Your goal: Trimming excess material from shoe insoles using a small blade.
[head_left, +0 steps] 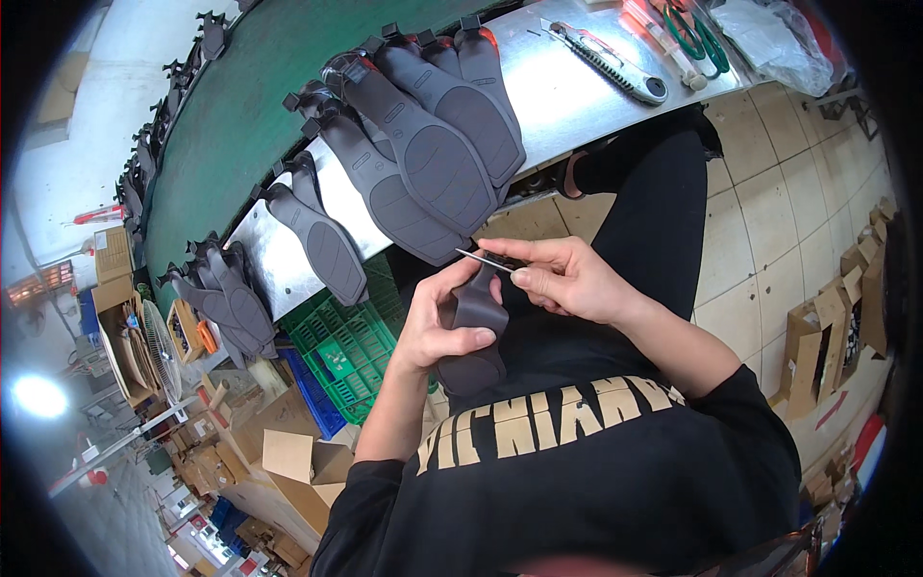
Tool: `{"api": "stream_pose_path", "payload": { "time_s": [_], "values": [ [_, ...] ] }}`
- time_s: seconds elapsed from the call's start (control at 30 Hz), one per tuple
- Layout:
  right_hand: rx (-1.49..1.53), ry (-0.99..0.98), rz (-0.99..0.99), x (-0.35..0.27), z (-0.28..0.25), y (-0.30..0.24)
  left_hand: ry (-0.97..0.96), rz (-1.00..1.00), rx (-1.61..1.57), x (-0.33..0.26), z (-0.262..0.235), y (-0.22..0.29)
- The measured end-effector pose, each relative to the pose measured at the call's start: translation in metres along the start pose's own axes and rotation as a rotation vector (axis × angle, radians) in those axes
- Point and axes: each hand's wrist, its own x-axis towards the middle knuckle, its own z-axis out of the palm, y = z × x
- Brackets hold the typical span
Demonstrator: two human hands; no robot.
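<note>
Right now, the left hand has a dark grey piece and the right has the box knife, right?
No. In the head view, the right hand holds a thin silvery tool; the box knife lies on the metal table. The left hand does have a dark grey piece.

A green crate [358, 383] stands near an open cardboard box [288, 456].

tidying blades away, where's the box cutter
In the head view's upper right, the box cutter lies on the metal table, between grey pieces and green-handled scissors.
</note>
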Motion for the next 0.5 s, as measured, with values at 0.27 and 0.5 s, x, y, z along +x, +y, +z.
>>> {"api": "stream_pose_path", "payload": {
  "time_s": [0.27,0.5],
  "values": [
    [-0.174,0.042,-0.140,0.006,0.010,0.009,0.024,-0.011,-0.116,0.001,-0.011,-0.018],
    [-0.127,0.056,-0.110,0.009,0.004,0.010,-0.025,-0.009,-0.053,0.000,-0.015,-0.022]
  ]
}}
